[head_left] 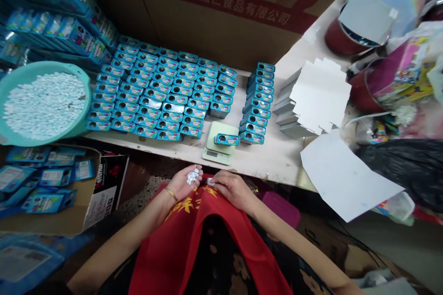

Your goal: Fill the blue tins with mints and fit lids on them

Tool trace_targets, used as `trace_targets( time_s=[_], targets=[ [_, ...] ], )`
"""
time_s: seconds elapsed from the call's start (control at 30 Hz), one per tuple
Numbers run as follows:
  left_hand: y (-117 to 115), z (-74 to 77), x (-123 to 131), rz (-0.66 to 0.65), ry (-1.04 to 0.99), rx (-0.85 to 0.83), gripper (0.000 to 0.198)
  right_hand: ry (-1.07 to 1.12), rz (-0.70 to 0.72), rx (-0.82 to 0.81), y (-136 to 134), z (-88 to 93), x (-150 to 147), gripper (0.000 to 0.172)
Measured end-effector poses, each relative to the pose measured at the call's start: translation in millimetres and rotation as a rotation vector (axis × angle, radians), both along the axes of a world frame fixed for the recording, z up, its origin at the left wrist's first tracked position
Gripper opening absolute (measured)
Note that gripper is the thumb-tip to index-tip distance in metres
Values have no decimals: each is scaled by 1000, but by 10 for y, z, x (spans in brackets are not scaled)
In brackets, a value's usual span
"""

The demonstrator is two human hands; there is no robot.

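Note:
My left hand (183,184) is cupped palm up, with a small heap of white candies (193,176) lying in it. Close beside it, my right hand (232,187) is closed in front of the red apron (221,226). A small pale, shiny thing (209,181) shows at its fingertips, too little of it visible to name. Just beyond both hands stands a small digital scale (218,152) at the table edge. On that scale sits one blue candy tin (227,139) with a round dark window in its top. Neither hand touches the scale.
Rows of blue tins (155,87) stand behind the scale, with a shorter column (258,101) to its right. A turquoise basin (86,97) of white candies is at left, above a cardboard box (74,221) of blue packs. White folded cartons (321,94) stand at right.

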State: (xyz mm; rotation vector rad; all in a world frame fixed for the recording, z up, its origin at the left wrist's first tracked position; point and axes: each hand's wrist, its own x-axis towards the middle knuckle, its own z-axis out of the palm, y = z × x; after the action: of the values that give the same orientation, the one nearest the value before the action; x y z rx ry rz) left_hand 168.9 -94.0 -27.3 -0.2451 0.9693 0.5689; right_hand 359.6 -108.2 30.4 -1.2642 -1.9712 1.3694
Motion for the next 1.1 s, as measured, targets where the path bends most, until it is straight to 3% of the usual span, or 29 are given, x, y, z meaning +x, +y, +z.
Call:
trace_targets(
  time_s=[0.1,0.23,0.33,0.43,0.53,0.6,0.7,0.8,0.9,1.1],
  targets=[
    [-12,3,-7,-3,5,3,9,-19,-165,76,122,-79,149,17],
    [-27,34,-25,9,11,2,9,-87,-311,245,493,-167,293,16],
    [-48,52,-43,23,6,-1,9,-118,-301,334,699,-169,257,17],
    [-49,43,-37,44,17,-7,11,-85,-283,357,717,-99,118,17],
    [4,17,7,53,12,-3,16,-45,-121,333,617,-31,-5,18],
    [63,7,42,61,-26,11,18,-148,-42,364,579,-48,-9,27],
    [137,19,52,78,-78,34,16,-516,-124,446,652,-183,111,46],
    [152,41,-10,87,-85,58,14,-788,-133,405,827,-335,262,48],
    [145,21,-85,56,6,105,12,-815,-88,391,1007,-382,334,41],
    [282,-170,-28,-53,229,200,17,-711,-227,543,1357,-360,194,44]
  ],
)
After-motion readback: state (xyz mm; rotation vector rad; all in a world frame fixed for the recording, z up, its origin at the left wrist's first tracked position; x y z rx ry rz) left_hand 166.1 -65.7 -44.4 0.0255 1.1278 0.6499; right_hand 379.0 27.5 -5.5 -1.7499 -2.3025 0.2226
